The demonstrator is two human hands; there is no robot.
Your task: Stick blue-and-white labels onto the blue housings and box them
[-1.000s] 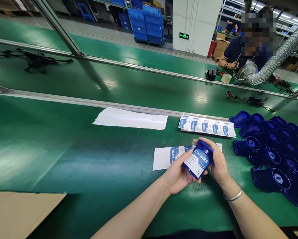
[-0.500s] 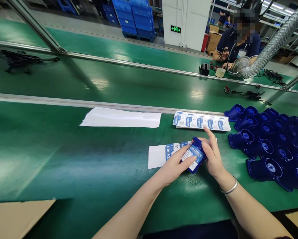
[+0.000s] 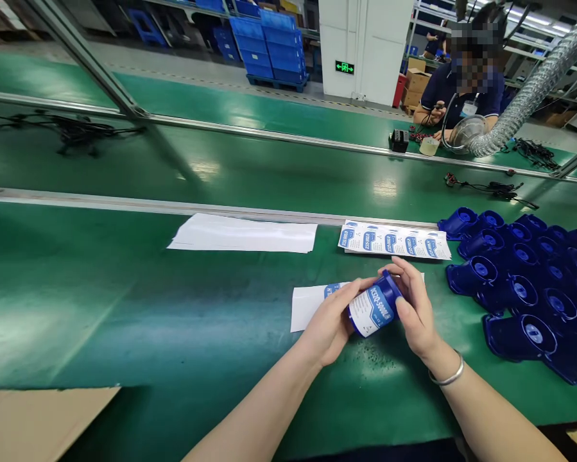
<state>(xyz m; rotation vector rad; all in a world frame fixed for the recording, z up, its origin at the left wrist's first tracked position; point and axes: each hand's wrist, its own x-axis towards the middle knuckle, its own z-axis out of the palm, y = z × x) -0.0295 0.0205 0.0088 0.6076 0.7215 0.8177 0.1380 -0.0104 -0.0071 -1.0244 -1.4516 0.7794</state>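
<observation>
Between my two hands is a blue plastic housing (image 3: 391, 290), tilted above the green bench. A blue and white label (image 3: 372, 310) printed with a model number sits on its side. My left hand (image 3: 330, 321) grips the housing's lower left end. My right hand (image 3: 416, 311) wraps its flanged upper right end, with the thumb against it and the other fingers behind. Under the hands lies a label sheet (image 3: 307, 307), partly covered by them. Farther back, a stack of printed label sheets (image 3: 391, 241) rests near the bench's rear rail.
Several blue housings (image 3: 524, 330) stand crowded on the right. White paper sheets (image 3: 244, 233) lie at the back left. A cardboard flap (image 3: 38, 420) is at the lower left. Across the rail, a person (image 3: 461, 90) works beside a flexible duct (image 3: 524, 106); black cables (image 3: 497, 189) lie nearby.
The housing has been rotated, so its label faces me more fully. My left thumb has come off the label's face, and my right fingers have closed around the flanged end.
</observation>
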